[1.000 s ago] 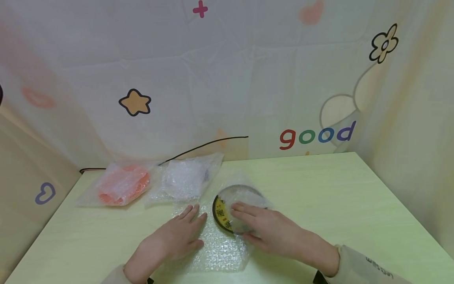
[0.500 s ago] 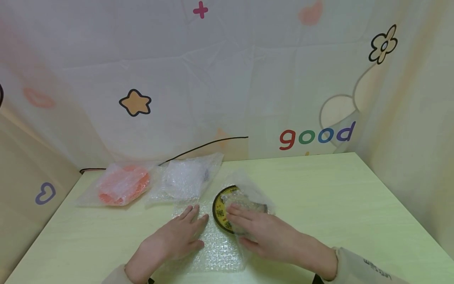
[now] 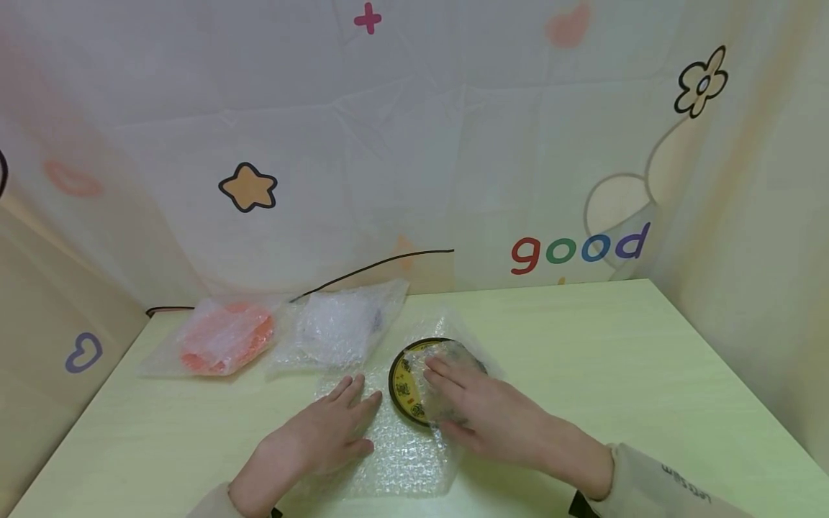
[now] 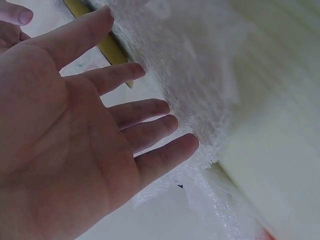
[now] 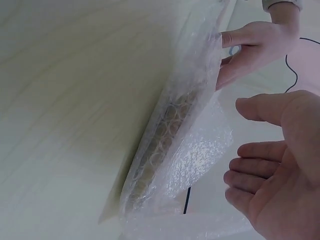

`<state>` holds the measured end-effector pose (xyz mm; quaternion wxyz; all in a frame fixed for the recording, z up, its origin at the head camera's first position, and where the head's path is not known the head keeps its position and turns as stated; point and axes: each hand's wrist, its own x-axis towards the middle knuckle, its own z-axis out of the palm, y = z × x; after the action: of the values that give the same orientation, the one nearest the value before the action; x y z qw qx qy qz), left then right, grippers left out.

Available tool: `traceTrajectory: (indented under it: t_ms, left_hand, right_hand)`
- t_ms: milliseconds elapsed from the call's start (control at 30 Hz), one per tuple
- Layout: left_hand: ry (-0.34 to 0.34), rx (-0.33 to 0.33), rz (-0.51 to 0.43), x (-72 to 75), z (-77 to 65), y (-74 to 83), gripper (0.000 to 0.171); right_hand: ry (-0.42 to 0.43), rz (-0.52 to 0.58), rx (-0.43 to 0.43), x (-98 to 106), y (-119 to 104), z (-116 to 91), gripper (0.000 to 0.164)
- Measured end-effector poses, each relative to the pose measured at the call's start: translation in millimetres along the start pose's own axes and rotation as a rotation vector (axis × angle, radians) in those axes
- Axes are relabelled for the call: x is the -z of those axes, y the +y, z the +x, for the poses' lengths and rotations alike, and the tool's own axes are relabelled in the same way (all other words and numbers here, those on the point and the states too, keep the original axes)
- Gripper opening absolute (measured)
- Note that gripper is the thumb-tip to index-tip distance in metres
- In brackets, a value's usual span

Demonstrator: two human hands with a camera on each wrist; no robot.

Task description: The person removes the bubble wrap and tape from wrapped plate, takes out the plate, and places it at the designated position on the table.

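Note:
A sheet of bubble wrap (image 3: 408,467) lies on the table under a round, flat, black-rimmed item with a yellow printed label (image 3: 402,388). One flap of the wrap is folded over the item's right part. My right hand (image 3: 495,410) rests on this flap, fingers extended; in the right wrist view the wrapped side (image 5: 160,145) shows bubbles against the item. To the left, my left hand (image 3: 324,432) lies palm down on the flat wrap with its fingers spread. The left wrist view shows the left fingers straight beside the wrap and the item's yellow edge (image 4: 114,49).
At the back left of the pale green table (image 3: 570,345) lie a bubble-wrapped orange-red item (image 3: 227,338) and a bubble-wrapped whitish item (image 3: 340,327). A printed curtain (image 3: 414,144) hangs behind the table and along both sides.
The flap's upper part has shifted across the round item, showing more of its yellow top edge. My right hand has slid slightly left, then back right. My left hand has barely moved.

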<state>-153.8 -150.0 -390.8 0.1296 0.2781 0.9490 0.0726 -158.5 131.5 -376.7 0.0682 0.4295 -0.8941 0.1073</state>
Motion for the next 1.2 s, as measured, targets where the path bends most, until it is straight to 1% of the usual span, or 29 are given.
traceTrajectory:
  t_ms: [167, 400, 567, 800, 933, 1200]
  left_hand:
    - [-0.005, 0.003, -0.011, -0.4, -0.1, -0.9, 0.071]
    - [-0.013, 0.001, -0.007, 0.5, -0.3, -0.5, 0.071]
    - [-0.021, 0.002, -0.008, 1.5, -0.6, 0.7, 0.072]
    - [-0.024, 0.014, -0.016, 1.8, -0.8, 0.1, 0.072]
    - [-0.023, 0.014, -0.026, 1.6, -0.3, -0.7, 0.072]
    - [-0.016, 0.010, -0.035, 1.2, -0.8, -1.1, 0.072]
  right_hand:
    - [0.043, -0.023, -0.036, 0, 6, 2, 0.068]
    - [0.024, -0.050, -0.104, 3, 11, 3, 0.068]
    - [0.032, -0.061, -0.150, 4, 14, 4, 0.068]
    - [0.089, -0.101, -0.188, 4, 26, 4, 0.064]
    - [0.105, -0.084, -0.209, 3, 34, 5, 0.063]
    - [0.083, -0.055, -0.273, 3, 47, 8, 0.052]
